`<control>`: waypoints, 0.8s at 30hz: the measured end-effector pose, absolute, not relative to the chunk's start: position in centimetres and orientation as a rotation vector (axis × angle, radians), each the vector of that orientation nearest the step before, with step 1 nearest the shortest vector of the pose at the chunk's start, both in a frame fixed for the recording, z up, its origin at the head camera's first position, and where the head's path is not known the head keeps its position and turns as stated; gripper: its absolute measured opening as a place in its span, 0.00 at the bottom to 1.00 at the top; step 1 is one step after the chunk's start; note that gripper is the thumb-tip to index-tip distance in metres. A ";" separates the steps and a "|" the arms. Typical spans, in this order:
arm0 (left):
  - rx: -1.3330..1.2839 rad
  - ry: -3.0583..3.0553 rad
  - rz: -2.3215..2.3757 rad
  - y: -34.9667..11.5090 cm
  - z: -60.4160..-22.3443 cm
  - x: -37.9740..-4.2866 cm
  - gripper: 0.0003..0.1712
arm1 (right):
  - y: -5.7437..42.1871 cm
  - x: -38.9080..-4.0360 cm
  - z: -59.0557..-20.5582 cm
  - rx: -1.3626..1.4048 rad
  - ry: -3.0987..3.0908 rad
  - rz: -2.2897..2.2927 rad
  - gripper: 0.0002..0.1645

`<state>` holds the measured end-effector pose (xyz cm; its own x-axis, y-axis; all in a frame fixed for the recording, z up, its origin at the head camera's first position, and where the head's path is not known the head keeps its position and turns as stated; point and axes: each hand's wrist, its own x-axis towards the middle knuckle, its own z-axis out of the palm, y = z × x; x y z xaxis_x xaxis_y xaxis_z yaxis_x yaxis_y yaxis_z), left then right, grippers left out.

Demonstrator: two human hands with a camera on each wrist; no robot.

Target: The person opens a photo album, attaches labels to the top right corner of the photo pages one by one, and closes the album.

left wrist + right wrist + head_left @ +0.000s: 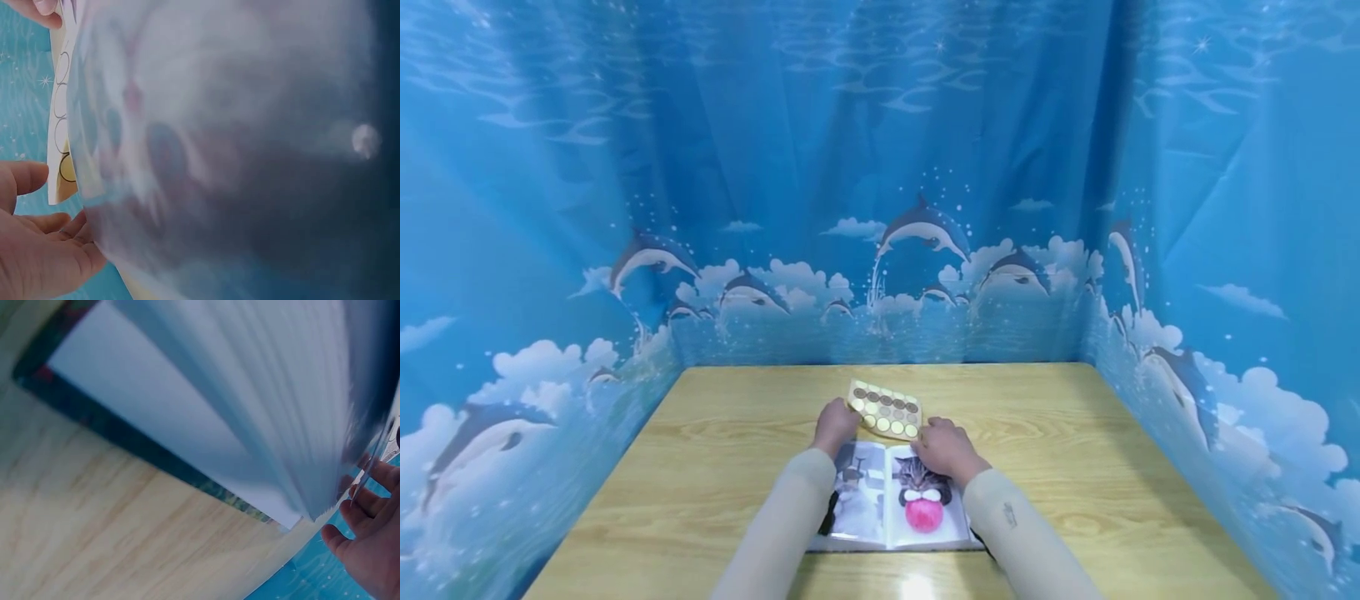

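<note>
A photo album (pixel 887 537) lies spread on the table. Its left page has a grey-and-white picture, its right page a cat picture with a pink ball. Just beyond its top edge a cream card (pixel 887 412) with rows of round shapes stands tilted. My left hand (pixel 837 425) grips the card's left end, the fingers close to a curved, glossy album page (pixel 187 156) in the left wrist view. My right hand (pixel 946 448) holds the card's right end over the album's top right corner. In the right wrist view its bent fingers (pixel 353 515) lie beside clear page film.
A pale wooden table (pixel 715 483) extends around the album. Blue curtains (pixel 880 125) with dolphins and clouds hang behind the table and along both sides. In the right wrist view, the album's dark patterned cover (pixel 156 464) shows beneath fanned white pages.
</note>
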<state>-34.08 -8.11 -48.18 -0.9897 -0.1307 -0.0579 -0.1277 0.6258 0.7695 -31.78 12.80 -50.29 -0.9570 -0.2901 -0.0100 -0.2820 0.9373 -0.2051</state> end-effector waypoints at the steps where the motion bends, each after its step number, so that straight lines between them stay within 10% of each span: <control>1: 0.210 -2.842 -1.324 -8.1 -48.2 -34.1 0.31 | 12.8 -31.7 -50.2 -0.448 3.049 -0.303 0.26; 24: 0.179 -2.677 -1.461 -7.3 -47.4 -33.7 0.14 | 12.9 -31.2 -50.3 -0.450 3.042 -0.331 0.26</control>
